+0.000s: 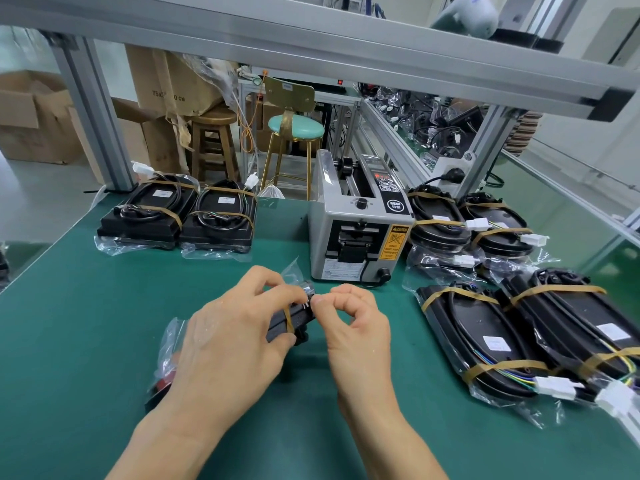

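Note:
A small black part (281, 323) with a tan rubber band (288, 318) round it lies at the middle of the green mat (86, 306). My left hand (228, 341) grips the part, fingers curled over its top and thumb beneath. My right hand (353, 323) pinches at the part's right end, where small pins and a silvery cap (308, 288) stick out. A clear plastic bag (169, 344) lies under my left wrist, with something red and black inside it.
A grey tape dispenser machine (360, 233) stands just behind my hands. Bagged black units with cables and rubber bands lie at the back left (176, 216) and along the right (519, 337). Aluminium frame posts, stools and cardboard boxes stand beyond the table.

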`<act>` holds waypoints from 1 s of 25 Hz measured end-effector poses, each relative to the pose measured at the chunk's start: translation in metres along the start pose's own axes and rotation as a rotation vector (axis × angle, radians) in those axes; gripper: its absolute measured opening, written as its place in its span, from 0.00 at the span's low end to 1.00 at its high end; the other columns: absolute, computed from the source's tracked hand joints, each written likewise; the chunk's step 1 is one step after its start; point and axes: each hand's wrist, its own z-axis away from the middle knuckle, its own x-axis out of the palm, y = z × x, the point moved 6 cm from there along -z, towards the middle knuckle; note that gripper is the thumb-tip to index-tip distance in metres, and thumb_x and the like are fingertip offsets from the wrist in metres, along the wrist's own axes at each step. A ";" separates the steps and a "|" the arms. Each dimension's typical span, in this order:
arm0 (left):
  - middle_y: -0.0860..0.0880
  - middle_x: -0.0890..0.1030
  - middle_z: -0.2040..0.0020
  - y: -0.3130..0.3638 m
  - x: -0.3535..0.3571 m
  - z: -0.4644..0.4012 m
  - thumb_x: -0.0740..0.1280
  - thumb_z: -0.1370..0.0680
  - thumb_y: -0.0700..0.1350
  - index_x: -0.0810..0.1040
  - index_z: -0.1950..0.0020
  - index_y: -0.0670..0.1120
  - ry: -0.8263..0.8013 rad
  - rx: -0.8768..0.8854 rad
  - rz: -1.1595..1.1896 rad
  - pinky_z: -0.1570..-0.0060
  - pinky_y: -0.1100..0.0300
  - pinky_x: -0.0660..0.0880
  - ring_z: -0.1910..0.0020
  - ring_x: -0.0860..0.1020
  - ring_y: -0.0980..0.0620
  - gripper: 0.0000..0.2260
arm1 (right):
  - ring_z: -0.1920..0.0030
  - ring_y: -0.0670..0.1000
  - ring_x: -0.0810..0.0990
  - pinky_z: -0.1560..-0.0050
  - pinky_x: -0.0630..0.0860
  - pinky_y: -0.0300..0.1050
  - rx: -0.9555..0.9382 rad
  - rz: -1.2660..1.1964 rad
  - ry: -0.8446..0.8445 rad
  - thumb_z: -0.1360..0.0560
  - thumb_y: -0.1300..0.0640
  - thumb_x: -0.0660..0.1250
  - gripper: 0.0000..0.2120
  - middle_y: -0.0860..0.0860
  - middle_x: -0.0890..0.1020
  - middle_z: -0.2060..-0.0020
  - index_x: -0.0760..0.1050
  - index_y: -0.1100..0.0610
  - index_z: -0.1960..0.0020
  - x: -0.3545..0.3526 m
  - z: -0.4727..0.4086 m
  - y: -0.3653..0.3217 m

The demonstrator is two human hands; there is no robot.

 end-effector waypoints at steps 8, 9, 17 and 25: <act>0.61 0.75 0.55 0.000 -0.001 0.003 0.79 0.39 0.42 0.72 0.52 0.58 0.038 -0.015 0.022 0.65 0.55 0.73 0.63 0.76 0.49 0.23 | 0.52 0.38 0.75 0.52 0.67 0.26 -0.022 -0.019 -0.071 0.28 0.59 0.72 0.11 0.36 0.74 0.59 0.80 0.49 0.69 -0.003 -0.002 -0.006; 0.61 0.75 0.55 0.000 -0.001 0.003 0.79 0.39 0.42 0.71 0.52 0.58 0.041 -0.018 0.019 0.65 0.55 0.72 0.63 0.76 0.49 0.24 | 0.51 0.38 0.75 0.52 0.66 0.25 -0.022 -0.001 -0.082 0.28 0.59 0.72 0.12 0.34 0.74 0.59 0.80 0.48 0.69 -0.002 -0.002 -0.006; 0.61 0.76 0.53 0.002 -0.001 0.002 0.78 0.38 0.41 0.74 0.50 0.60 0.031 0.017 -0.002 0.67 0.54 0.75 0.63 0.78 0.50 0.24 | 0.50 0.39 0.75 0.51 0.66 0.29 -0.065 0.133 -0.037 0.28 0.58 0.72 0.11 0.38 0.73 0.58 0.79 0.50 0.68 -0.001 0.000 -0.008; 0.59 0.78 0.55 0.004 0.001 0.001 0.81 0.41 0.41 0.84 0.56 0.57 0.002 0.031 -0.030 0.72 0.54 0.75 0.65 0.79 0.51 0.18 | 0.47 0.44 0.74 0.36 0.67 0.52 -0.122 0.229 0.044 0.29 0.58 0.73 0.11 0.41 0.73 0.58 0.78 0.48 0.69 -0.001 0.005 -0.013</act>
